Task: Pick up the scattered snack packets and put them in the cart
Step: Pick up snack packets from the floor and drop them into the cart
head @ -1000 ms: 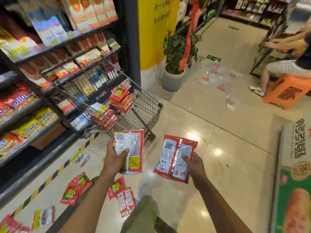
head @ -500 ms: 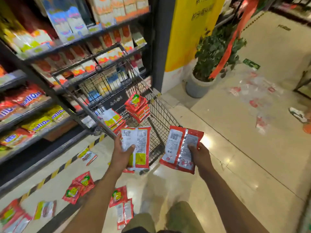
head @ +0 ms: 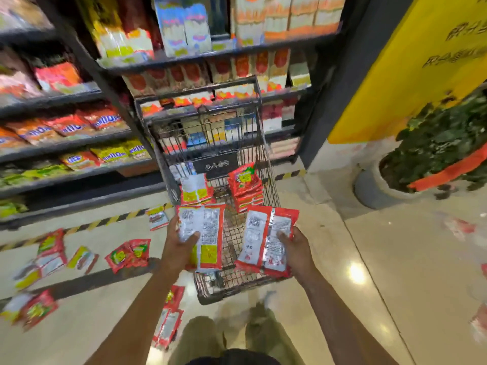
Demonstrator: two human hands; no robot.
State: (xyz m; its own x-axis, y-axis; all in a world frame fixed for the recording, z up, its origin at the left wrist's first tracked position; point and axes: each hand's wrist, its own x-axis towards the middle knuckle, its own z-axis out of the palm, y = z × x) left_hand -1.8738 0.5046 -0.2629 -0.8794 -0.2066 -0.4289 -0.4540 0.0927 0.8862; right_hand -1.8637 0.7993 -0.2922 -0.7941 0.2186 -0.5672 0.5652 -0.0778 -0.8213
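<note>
While both hands hang over the near end of the wire cart (head: 266, 164), each carries a flat bundle.

Head view: the left hand (head: 178, 246) grips the left bundle of snack packets (head: 210, 227), with the thumb curled across the printed white face and the other fingers hidden behind. The right hand (head: 297, 246) grips the right bundle (head: 259, 241) the same way, thumb in front and fingers behind. Both bundles are held upright by their lower outer edges, probably so that loosening the fingers drops them straight into the basket beneath.

Just beyond the fingertips, inside the cart, a red stack (head: 246, 187) lies ahead of the right bundle and a white-backed stack (head: 196, 191) ahead of the left. Left of the left-hand fingers, loose packets (head: 129, 254) lie on the floor near the striped tape, and more lie below the left wrist. Well beyond the fingers stand stocked shelves (head: 79, 143). Far right of the right-hand fingers is a potted plant (head: 434, 148).

Judgement: the release step is in hand, and floor collection is unfinished.
</note>
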